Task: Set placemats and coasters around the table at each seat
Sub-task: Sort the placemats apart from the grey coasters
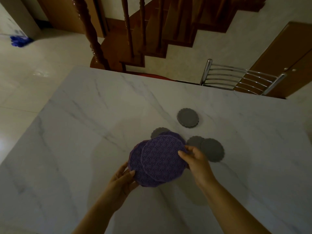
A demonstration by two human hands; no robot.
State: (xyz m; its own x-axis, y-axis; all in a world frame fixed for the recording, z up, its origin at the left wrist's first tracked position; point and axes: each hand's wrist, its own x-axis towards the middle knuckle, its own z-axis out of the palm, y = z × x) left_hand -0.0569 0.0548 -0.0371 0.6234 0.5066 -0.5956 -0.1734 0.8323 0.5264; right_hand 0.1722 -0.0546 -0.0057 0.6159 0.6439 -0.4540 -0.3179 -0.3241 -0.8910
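Both hands [121, 181] [196, 160] pinch round purple placemats [160, 159], tilted, w/ grey coasters [187, 117] behind.

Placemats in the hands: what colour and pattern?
Purple placemats, embossed with a repeating geometric star-like lattice; head view shows it.

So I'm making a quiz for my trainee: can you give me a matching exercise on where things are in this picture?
Things:
1. purple placemats
2. lone grey coaster
3. metal chair
4. blue object

Places:
A. on the floor, far left
B. held in both hands
C. flat on the table, apart from the others
D. at the table's far edge

Pairs: 1-B, 2-C, 3-D, 4-A
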